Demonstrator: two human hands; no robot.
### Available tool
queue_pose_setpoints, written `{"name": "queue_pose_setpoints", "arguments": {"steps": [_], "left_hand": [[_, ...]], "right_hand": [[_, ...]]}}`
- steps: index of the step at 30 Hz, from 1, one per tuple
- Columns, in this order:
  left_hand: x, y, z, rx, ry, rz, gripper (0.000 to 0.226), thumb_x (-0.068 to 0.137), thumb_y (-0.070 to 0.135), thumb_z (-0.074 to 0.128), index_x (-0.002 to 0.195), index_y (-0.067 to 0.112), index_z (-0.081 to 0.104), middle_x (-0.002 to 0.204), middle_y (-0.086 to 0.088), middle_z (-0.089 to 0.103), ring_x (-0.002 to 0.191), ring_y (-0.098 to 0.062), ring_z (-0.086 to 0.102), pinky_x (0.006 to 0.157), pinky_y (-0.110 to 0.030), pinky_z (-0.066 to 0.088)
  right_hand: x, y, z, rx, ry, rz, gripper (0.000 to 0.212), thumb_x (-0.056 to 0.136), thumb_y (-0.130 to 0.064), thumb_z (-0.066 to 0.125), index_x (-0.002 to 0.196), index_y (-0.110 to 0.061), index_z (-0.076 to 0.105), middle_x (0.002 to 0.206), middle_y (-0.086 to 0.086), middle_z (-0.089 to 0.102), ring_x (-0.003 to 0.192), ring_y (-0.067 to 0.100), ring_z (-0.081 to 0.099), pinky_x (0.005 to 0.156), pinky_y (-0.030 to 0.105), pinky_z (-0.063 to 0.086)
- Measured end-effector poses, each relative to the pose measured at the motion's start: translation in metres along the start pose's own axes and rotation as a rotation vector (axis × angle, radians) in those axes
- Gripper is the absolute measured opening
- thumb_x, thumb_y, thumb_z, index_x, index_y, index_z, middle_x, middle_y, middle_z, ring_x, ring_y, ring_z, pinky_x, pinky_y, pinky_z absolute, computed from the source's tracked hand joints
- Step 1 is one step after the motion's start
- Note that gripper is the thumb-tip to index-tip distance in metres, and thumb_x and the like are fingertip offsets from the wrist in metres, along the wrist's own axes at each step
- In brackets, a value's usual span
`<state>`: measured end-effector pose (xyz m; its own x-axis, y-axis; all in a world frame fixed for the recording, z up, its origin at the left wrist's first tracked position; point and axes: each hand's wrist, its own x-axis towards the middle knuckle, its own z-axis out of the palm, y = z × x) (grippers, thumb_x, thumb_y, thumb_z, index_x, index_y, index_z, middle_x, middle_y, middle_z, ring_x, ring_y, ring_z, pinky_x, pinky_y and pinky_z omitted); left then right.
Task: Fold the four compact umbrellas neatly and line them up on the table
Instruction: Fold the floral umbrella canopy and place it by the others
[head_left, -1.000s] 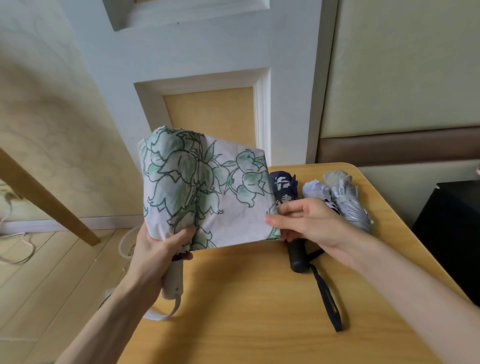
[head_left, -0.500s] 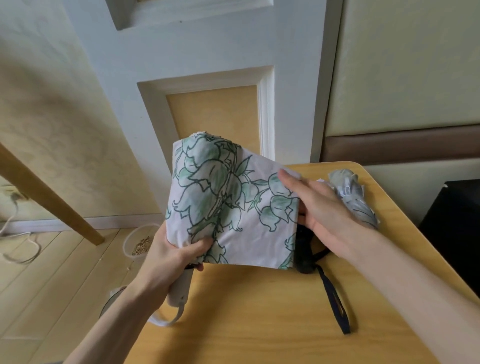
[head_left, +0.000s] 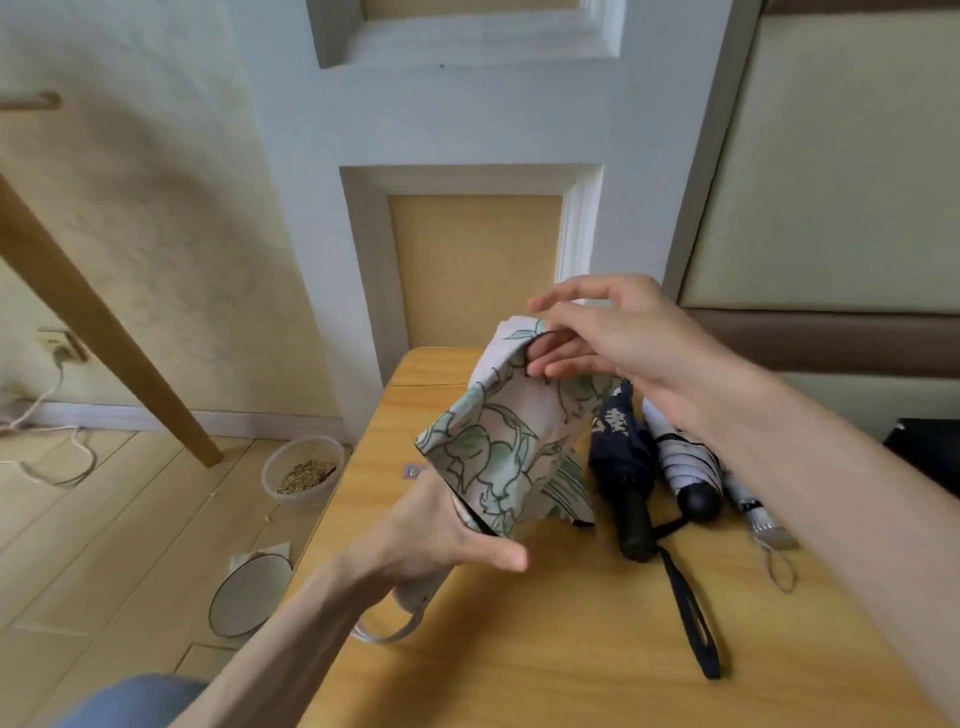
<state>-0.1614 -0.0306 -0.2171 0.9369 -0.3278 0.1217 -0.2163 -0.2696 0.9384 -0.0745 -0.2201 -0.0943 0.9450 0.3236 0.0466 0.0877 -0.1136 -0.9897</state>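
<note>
I hold a white umbrella with a green leaf print above the wooden table. My left hand grips its lower end by the white handle, whose strap hangs below. My right hand pinches the canopy fabric at the top end. To the right lie a folded navy umbrella with a black handle and long strap, a white and black folded umbrella, and a silvery umbrella partly under my right forearm.
A white door and padded wall panel stand behind the table. On the floor to the left are a clear bowl of grain, a round dish, a slanted wooden leg and a cable. A dark object sits at the right edge.
The printed canopy, spread wide earlier, is now gathered narrower around the shaft. My right hand has risen from the canopy's right edge to its top end. The view shifted right.
</note>
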Motion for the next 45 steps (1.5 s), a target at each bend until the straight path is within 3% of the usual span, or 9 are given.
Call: {"name": "queue_pose_setpoints", "arguments": {"steps": [4,10,14,18,31,36,40,43,45], "left_hand": [[-0.009,0.004,0.008,-0.098,0.136,-0.118,0.023,0.085,0.032,0.085,0.086,0.018,0.067,0.074,0.007,0.070,0.066,-0.009,0.061,0.062,-0.027,0.051],[-0.014,0.009,-0.006,-0.357,0.285,-0.307,0.042,0.077,0.036,0.068,0.105,0.005,0.065,0.081,-0.020,0.070,0.072,-0.030,0.058,0.056,-0.033,0.048],[-0.014,0.009,-0.013,-0.422,0.285,-0.316,0.051,0.077,0.040,0.064,0.108,0.000,0.068,0.082,-0.025,0.071,0.072,-0.032,0.057,0.055,-0.032,0.047],[-0.012,0.014,-0.014,-0.496,0.257,-0.302,0.063,0.101,0.061,0.051,0.111,0.003,0.075,0.083,-0.019,0.070,0.065,-0.025,0.057,0.055,-0.031,0.047],[-0.014,0.019,-0.014,-0.230,0.359,-0.223,0.050,0.109,0.028,0.028,0.082,0.001,0.061,0.062,-0.019,0.063,0.055,-0.029,0.054,0.053,-0.034,0.045],[-0.015,0.018,-0.015,-0.285,0.366,-0.235,0.048,0.113,0.036,0.036,0.107,-0.006,0.058,0.082,-0.028,0.072,0.061,-0.031,0.068,0.048,-0.035,0.055],[-0.011,0.019,-0.014,-0.529,0.283,-0.271,0.040,0.113,0.039,0.042,0.148,0.022,0.036,0.102,-0.025,0.077,0.078,-0.041,0.075,0.052,-0.038,0.060],[-0.008,0.005,-0.018,-0.052,0.570,-0.228,0.064,0.112,0.035,0.046,0.165,0.033,0.010,0.130,-0.006,0.071,0.104,-0.012,0.069,0.085,-0.033,0.059],[-0.011,0.003,-0.020,0.463,0.958,0.068,0.055,0.109,0.024,0.048,0.161,0.025,0.033,0.152,-0.006,0.047,0.125,-0.009,0.051,0.104,-0.040,0.048]], "right_hand": [[0.019,-0.012,0.025,-0.111,0.003,0.034,0.012,0.097,-0.002,0.067,0.102,0.003,0.076,0.079,0.018,0.079,0.073,0.027,0.080,0.071,0.028,0.066],[0.031,-0.018,0.041,-0.133,-0.098,-0.103,0.037,0.097,0.002,0.066,0.132,-0.011,0.064,0.109,0.011,0.077,0.089,0.026,0.080,0.081,0.032,0.066],[0.040,-0.009,0.019,-0.317,0.204,-0.404,0.025,0.090,-0.013,0.081,0.112,-0.025,0.075,0.107,-0.003,0.076,0.103,0.013,0.072,0.091,0.027,0.058],[0.040,-0.002,0.003,-0.403,0.031,-0.047,0.036,0.083,-0.052,0.085,0.114,-0.037,0.076,0.120,-0.006,0.069,0.109,0.004,0.065,0.088,0.024,0.052],[0.037,0.003,-0.003,-0.435,-0.134,0.236,0.071,0.075,-0.076,0.076,0.127,-0.029,0.069,0.120,-0.003,0.078,0.106,0.021,0.076,0.092,0.045,0.063],[0.038,0.002,-0.002,-0.459,0.028,0.103,0.047,0.080,-0.048,0.087,0.108,-0.012,0.077,0.093,0.001,0.082,0.089,0.019,0.080,0.085,0.033,0.062],[0.039,0.001,-0.001,-0.439,0.114,0.011,0.026,0.083,-0.035,0.085,0.096,-0.012,0.080,0.089,0.000,0.082,0.090,0.018,0.078,0.082,0.030,0.060],[0.038,0.000,0.002,-0.459,0.169,-0.031,0.022,0.084,-0.033,0.083,0.083,-0.012,0.077,0.085,0.000,0.080,0.091,0.018,0.077,0.090,0.037,0.060],[0.037,-0.004,0.006,-0.510,0.226,-0.065,0.021,0.086,-0.033,0.080,0.081,-0.013,0.076,0.086,-0.002,0.078,0.092,0.018,0.075,0.084,0.033,0.059]]}}
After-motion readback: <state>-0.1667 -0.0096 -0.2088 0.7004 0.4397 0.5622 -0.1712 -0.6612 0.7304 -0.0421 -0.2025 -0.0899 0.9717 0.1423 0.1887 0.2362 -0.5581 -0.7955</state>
